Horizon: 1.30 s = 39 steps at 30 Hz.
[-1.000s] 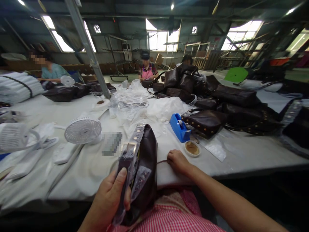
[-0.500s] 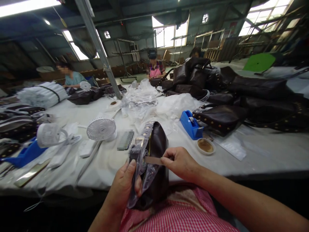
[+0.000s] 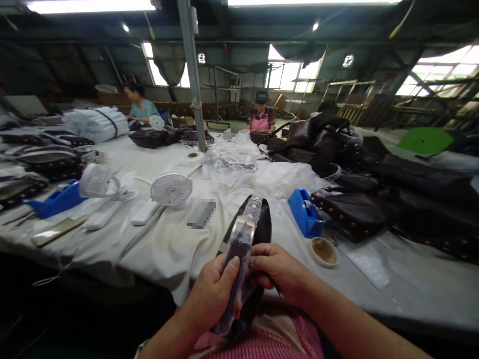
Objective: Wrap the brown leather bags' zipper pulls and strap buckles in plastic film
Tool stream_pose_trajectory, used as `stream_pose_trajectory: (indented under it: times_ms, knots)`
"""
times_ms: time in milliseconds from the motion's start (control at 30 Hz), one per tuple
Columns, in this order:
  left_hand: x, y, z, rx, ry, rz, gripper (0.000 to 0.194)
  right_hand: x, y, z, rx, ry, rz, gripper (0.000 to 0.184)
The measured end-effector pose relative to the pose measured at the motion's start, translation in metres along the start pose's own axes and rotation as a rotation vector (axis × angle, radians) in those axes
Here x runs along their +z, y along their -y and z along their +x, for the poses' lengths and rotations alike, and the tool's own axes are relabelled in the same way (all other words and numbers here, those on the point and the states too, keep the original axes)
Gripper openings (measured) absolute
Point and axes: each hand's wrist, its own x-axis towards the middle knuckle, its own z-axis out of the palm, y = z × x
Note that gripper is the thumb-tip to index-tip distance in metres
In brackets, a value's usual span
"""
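A dark brown leather bag (image 3: 266, 219) stands on my lap against the table edge. Its strap (image 3: 239, 252), wrapped in clear plastic, runs up the front, with a gold-coloured buckle (image 3: 244, 229) and studs above. My left hand (image 3: 213, 286) is closed round the strap, thumb on top below the buckle. At the strap's right edge my right hand (image 3: 275, 267) pinches with bent fingers; what lies between the fingertips is hidden. A small pale brown piece (image 3: 223, 247) shows at the strap's left side.
Right of the bag stand a blue tape dispenser (image 3: 305, 214) and a round dish of brown stuff (image 3: 325, 252). More dark bags (image 3: 355, 207) are heaped behind. White fans (image 3: 171, 188) stand left; crumpled plastic (image 3: 239, 154) lies ahead. Two people (image 3: 142, 107) sit across the table.
The strap has turned to face me, buckle upward. The brown strip that my right fingers held across the strap is mostly out of sight, and that hand has come close against the strap. The view has shifted left.
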Motion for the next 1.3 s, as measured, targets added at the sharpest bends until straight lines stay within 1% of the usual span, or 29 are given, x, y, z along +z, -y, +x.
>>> stream_pose_trajectory:
  times_ms: [67, 200, 267, 333, 400, 467, 600, 667, 800, 867, 933, 967, 1033, 1100, 1133, 1200, 1233, 1267, 1300]
  knots:
    - [0.0, 0.0, -0.002, 0.006, 0.007, -0.027, 0.047, -0.002, -0.003, -0.002, 0.034, 0.095, 0.122, 0.019]
    - [0.0, 0.002, -0.004, -0.01, 0.024, -0.095, 0.05, -0.002, -0.015, -0.001, 0.105, 0.166, 0.33, 0.02]
    - [-0.001, 0.003, -0.005, -0.005, 0.023, -0.125, 0.049, -0.001, -0.023, 0.002, 0.122, 0.176, 0.396, 0.023]
    - [-0.001, 0.005, -0.005, 0.011, 0.032, -0.149, 0.048, 0.0, -0.029, 0.004, 0.12, 0.158, 0.443, 0.027]
    - [-0.002, 0.007, -0.006, 0.021, 0.046, -0.169, 0.045, 0.002, -0.033, 0.006, 0.124, 0.139, 0.429, 0.029]
    - [-0.003, 0.009, -0.007, 0.013, 0.059, -0.185, 0.044, 0.004, -0.031, 0.007, 0.124, 0.119, 0.32, 0.03]
    - [-0.008, 0.015, -0.008, -0.015, 0.095, -0.231, 0.045, 0.007, -0.018, 0.006, 0.064, 0.079, -0.068, 0.039]
    - [-0.011, 0.017, -0.008, -0.033, 0.103, -0.253, 0.046, 0.007, -0.01, 0.001, 0.029, 0.071, -0.26, 0.04]
    - [-0.015, 0.015, -0.009, -0.087, 0.069, -0.266, 0.045, -0.002, 0.008, -0.02, -0.119, -0.001, -0.564, 0.034]
    - [-0.015, 0.012, -0.008, -0.101, 0.05, -0.252, 0.044, -0.007, 0.017, -0.033, -0.224, 0.042, -0.705, 0.04]
    - [-0.015, 0.01, -0.008, -0.106, 0.045, -0.23, 0.044, -0.009, 0.026, -0.042, -0.349, 0.137, -0.874, 0.046]
    - [-0.015, 0.009, -0.007, -0.107, 0.04, -0.219, 0.043, -0.009, 0.03, -0.044, -0.431, 0.174, -0.957, 0.044]
    - [-0.013, 0.009, -0.006, -0.104, 0.043, -0.202, 0.043, -0.005, 0.038, -0.043, -0.622, 0.213, -1.091, 0.032]
    - [-0.012, 0.01, -0.007, -0.096, 0.054, -0.191, 0.043, 0.003, 0.047, -0.037, -0.799, 0.228, -1.215, 0.024]
    - [-0.011, 0.01, -0.007, -0.09, 0.067, -0.179, 0.043, 0.008, 0.052, -0.032, -0.865, 0.235, -1.291, 0.022]
    - [-0.01, 0.008, -0.01, -0.069, 0.104, -0.132, 0.044, 0.02, 0.064, -0.022, -0.928, 0.259, -1.452, 0.017]
    - [-0.009, 0.006, -0.011, -0.052, 0.118, -0.092, 0.045, 0.026, 0.07, -0.017, -0.924, 0.278, -1.509, 0.015]
    - [-0.009, 0.004, -0.013, -0.03, 0.127, -0.048, 0.046, 0.031, 0.075, -0.012, -0.886, 0.312, -1.537, 0.015]
    - [-0.008, 0.002, -0.016, -0.005, 0.125, -0.008, 0.045, 0.036, 0.08, -0.007, -0.819, 0.359, -1.532, 0.016]
